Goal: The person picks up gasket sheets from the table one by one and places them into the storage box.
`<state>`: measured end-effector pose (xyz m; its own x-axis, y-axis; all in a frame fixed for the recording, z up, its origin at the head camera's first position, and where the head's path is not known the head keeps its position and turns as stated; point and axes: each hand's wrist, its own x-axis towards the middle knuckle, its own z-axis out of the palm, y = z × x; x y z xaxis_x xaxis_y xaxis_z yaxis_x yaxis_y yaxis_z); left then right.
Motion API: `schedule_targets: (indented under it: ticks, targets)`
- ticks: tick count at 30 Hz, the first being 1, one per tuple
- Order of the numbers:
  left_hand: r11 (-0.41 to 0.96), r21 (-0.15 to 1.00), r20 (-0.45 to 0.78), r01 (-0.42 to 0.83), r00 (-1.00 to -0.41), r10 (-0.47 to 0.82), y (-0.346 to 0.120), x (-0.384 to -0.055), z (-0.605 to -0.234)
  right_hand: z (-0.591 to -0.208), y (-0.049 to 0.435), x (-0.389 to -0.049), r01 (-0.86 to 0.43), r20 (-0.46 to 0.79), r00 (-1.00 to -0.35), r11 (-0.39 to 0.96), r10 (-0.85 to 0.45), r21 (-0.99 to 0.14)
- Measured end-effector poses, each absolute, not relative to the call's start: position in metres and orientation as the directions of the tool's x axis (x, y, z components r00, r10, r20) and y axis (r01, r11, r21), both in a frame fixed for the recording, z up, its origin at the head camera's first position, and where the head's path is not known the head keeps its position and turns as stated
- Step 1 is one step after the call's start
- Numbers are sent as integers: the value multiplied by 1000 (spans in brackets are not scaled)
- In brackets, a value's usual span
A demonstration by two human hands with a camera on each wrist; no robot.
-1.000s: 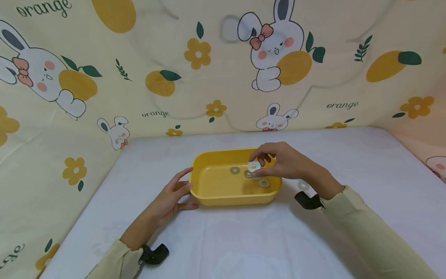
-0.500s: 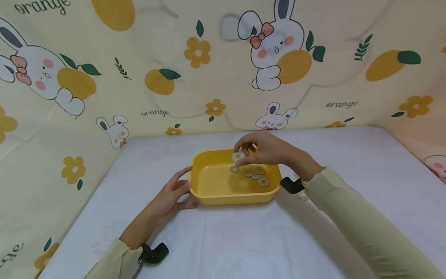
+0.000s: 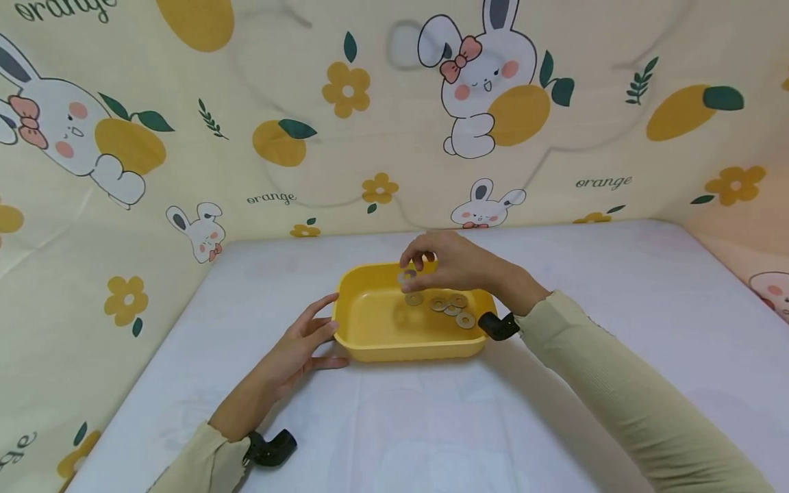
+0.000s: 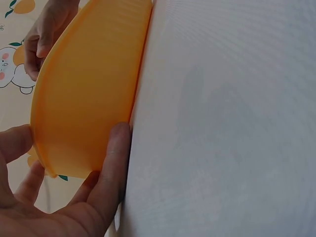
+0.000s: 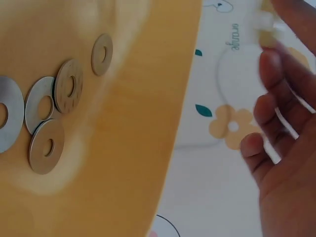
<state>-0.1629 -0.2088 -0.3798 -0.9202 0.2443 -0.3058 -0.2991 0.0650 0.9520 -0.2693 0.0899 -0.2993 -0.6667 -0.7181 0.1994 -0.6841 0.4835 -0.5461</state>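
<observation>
A yellow plastic basin point(image 3: 385, 352) stands on the white-covered table. At its left end my left hand point(image 3: 298, 352) touches the outer wall and rim with relaxed, spread fingers; its thumb point(image 4: 116, 148) lies along the low part of the wall in the left wrist view. Over the back of the basin is my right hand point(image 3: 453, 263), with a flat metal washer point(image 3: 404, 277) between thumb and fingertips. That washer is blurred in the right wrist view. Several more washers point(image 5: 47, 146) lie on the basin floor, some overlapping, mostly toward the right.
Behind the table hangs a cream cloth point(image 3: 370, 137) printed with rabbits and oranges. The white tabletop point(image 3: 419, 424) extends in front of the basin and to both sides. A black device point(image 3: 271, 448) sits at each wrist.
My right hand has moved left and slightly back over the basin with the washer. The loose washer on the table to the right has become hidden behind the right sleeve. My left hand stays put.
</observation>
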Motion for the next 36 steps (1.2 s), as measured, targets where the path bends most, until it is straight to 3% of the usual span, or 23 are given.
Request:
schedule_targets:
  ticks: [7,20,36]
  targets:
    - [62,952,-307,-301,-919,248,-209,-163,-379,-301,92,-270,-700,181,-673,538,-717,-469]
    - [59,950,-310,-305,-919,242,-208,-162,-378,-298,117,-257,-685,155,-689,565,-708,-460]
    - [65,949,-315,-309,-912,264,-208,-161,-377,-323,205,-237,-587,245,-806,678,-539,-442]
